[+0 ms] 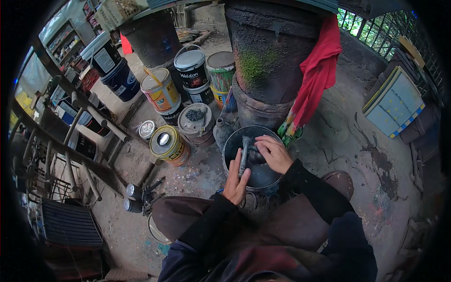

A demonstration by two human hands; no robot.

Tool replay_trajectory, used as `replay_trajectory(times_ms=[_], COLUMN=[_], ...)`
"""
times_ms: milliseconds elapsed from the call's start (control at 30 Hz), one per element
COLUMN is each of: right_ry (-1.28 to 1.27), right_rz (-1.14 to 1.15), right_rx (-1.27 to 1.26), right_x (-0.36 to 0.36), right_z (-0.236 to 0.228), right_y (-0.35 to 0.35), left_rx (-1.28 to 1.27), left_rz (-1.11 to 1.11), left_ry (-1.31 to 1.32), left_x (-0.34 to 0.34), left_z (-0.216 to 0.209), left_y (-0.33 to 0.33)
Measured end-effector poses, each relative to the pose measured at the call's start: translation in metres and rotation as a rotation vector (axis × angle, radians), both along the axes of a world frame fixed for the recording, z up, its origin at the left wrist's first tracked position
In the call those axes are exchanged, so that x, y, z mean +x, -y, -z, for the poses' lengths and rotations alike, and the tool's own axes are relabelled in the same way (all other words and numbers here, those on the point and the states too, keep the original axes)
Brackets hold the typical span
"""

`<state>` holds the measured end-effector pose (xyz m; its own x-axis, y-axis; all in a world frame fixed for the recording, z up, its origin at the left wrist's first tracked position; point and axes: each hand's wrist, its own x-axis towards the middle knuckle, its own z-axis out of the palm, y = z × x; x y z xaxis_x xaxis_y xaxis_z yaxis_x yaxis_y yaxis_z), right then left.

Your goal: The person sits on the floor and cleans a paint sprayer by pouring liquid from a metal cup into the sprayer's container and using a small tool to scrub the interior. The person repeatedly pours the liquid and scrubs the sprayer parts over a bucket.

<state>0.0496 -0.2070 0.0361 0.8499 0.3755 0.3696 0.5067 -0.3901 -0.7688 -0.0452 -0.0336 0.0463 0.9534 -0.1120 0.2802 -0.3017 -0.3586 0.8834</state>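
Over a dark round basin [267, 180] between my knees, my left hand [234, 184] holds a grey, rod-like piece [244, 152] with a thicker top end. My left thumb lies on one side of it, the fingers along the other. My right hand [275, 154] is bent over the right side of the basin. Its fingertips meet a short dark part that sticks out from the rod's side; what exactly they grip is partly hidden. The inside of the basin looks dark and wet. Beside its left rim stands a grey, narrow-necked jug [221, 134].
Paint buckets [160, 91] stand stacked ahead on the left, with a yellow tin [170, 145] nearer. A large mossy pot [270, 56] rises beyond the basin, a red cloth [319, 70] hanging at its side. A wooden rack [70, 141] is at left, boards [394, 103] at right.
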Motion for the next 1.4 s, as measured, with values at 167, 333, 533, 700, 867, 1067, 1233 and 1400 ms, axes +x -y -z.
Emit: replay_trajectory(times_ms=[167, 333, 533, 700, 867, 1067, 1233, 1400], right_ry=[-0.22, -0.349, -0.189, -0.107, -0.334, -0.015, 0.026, -0.156], right_rz=[-0.091, -0.06, -0.038, -0.082, -0.268, -0.2, -0.214, -0.175], right_rx=[0.005, -0.138, -0.059, 0.005, 0.09, -0.04, 0.03, -0.041], right_x=[0.004, -0.007, -0.01, -0.002, 0.007, -0.01, -0.018, -0.013], right_z=[0.008, -0.011, -0.006, 0.012, 0.013, -0.02, -0.032, -0.021], right_y=[0.003, 0.0, -0.003, -0.005, -0.001, -0.013, -0.02, -0.026], left_rx=[-0.04, -0.03, -0.081, -0.128, -0.086, -0.1, -0.219, -0.209], left_rz=[0.014, 0.022, -0.028, -0.024, -0.045, -0.118, -0.157, -0.183], left_ry=[-0.049, -0.083, -0.073, -0.079, -0.074, -0.132, -0.174, -0.18], left_x=[-0.004, -0.007, -0.004, -0.006, -0.016, -0.028, -0.037, -0.035], left_z=[0.001, 0.005, 0.016, 0.005, -0.004, -0.012, -0.017, -0.008], left_y=[-0.001, -0.004, -0.003, -0.004, -0.006, -0.004, -0.002, -0.004])
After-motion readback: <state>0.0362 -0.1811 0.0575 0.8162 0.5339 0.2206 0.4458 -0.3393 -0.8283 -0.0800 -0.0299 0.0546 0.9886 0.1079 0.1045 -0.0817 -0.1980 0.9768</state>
